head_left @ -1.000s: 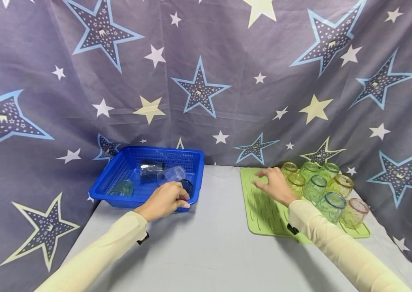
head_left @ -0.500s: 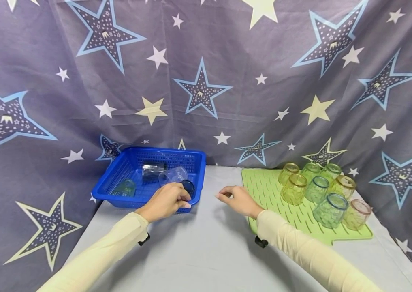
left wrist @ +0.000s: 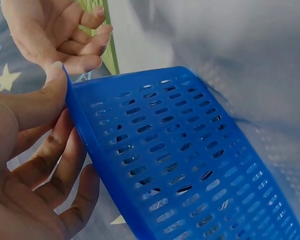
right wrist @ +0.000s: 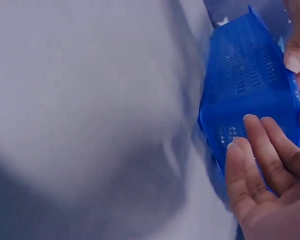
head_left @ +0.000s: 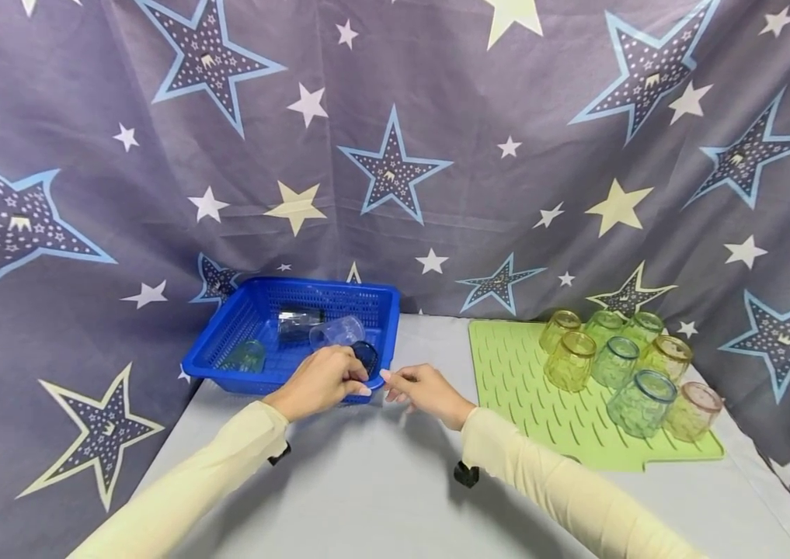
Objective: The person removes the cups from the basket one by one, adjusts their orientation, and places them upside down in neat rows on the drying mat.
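A blue perforated basket (head_left: 209,371) stands at the left of the table. In it are a dark glass (head_left: 298,324), a clear glass (head_left: 342,331), a greenish glass (head_left: 250,355) and a dark blue glass (head_left: 366,354), partly hidden. My left hand (head_left: 321,380) grips the basket's near rim, thumb outside and fingers curled over the inner side, as the left wrist view shows. Beside the basket's front right corner is my right hand (head_left: 426,392). Its fingers (right wrist: 262,145) are loosely bent around nothing, close to the basket wall; whether they touch it I cannot tell.
A green ridged mat (head_left: 513,373) lies on the right of the pale table. Upside-down coloured glasses crowd its right half, among them a yellow glass (head_left: 569,362), a blue-rimmed glass (head_left: 642,404) and a pink-rimmed glass (head_left: 694,411). A star-patterned curtain (head_left: 429,132) hangs behind.
My right hand has come left from above the mat, across the table, to the basket's front right corner. The left hand stays on the rim.
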`<control>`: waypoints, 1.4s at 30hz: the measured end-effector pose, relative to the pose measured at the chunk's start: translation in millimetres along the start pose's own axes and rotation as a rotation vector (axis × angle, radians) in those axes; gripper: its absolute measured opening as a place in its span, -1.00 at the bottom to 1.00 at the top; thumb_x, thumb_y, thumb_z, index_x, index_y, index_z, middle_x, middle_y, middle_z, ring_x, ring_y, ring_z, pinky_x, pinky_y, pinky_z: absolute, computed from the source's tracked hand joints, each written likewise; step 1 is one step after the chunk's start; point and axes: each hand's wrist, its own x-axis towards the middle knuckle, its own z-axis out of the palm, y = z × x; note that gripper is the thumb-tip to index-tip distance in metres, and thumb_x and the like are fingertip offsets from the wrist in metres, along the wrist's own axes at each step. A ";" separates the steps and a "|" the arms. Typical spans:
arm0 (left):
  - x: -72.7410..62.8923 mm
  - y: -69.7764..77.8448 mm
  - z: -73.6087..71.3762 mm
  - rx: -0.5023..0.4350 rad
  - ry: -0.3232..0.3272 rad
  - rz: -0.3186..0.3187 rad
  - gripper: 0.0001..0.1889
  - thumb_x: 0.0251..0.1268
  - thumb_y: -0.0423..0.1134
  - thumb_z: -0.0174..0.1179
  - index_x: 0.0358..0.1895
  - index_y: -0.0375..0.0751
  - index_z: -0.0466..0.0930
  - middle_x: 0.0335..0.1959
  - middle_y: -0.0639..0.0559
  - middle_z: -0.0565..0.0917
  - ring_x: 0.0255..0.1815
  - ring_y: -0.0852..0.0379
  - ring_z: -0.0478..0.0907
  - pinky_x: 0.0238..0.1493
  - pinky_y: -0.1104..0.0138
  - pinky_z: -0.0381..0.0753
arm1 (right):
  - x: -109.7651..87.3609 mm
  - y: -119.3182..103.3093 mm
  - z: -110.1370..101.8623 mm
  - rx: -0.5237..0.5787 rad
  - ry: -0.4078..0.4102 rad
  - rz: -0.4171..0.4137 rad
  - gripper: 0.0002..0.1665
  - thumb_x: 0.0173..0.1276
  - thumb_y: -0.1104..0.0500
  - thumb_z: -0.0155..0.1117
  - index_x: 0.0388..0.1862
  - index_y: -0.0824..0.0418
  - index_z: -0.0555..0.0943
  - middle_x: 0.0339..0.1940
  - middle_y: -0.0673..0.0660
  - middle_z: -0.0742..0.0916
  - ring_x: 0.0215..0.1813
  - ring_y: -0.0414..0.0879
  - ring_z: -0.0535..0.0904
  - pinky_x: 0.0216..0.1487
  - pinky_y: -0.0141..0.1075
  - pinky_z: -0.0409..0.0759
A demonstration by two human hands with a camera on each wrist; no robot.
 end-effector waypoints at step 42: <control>-41.2 -172.0 -69.5 0.341 -0.127 -0.293 -0.87 0.00 -0.55 0.33 -0.37 -0.37 0.60 -0.42 -0.29 0.64 -0.37 -0.30 0.65 -0.31 -0.18 0.61 | 0.5 -2.2 3.0 0.285 -0.024 0.051 -0.61 0.53 -0.04 0.30 -0.12 0.30 0.74 -0.12 0.34 0.78 -0.18 0.04 0.68 0.00 0.12 0.67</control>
